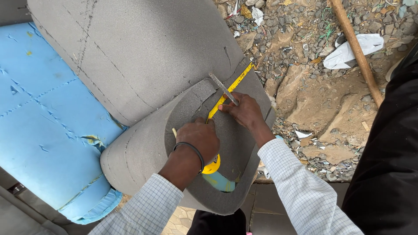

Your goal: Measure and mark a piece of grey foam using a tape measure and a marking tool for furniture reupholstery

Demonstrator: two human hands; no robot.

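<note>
While the left hand (198, 139) pins the yellow tape measure (226, 93) against the curled grey foam sheet (143, 143), fingers pressed together over its case, the right hand (246, 111) pinches a thin metal blade (223, 88) at the tape's edge. Marking seems underway; cutting would need steady pressure along the tape.

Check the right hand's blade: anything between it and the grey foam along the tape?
Nothing visible. The right hand holds the metal blade directly at the yellow tape measure, which lies flat on the grey foam. The left hand pins the tape's other end.
</note>
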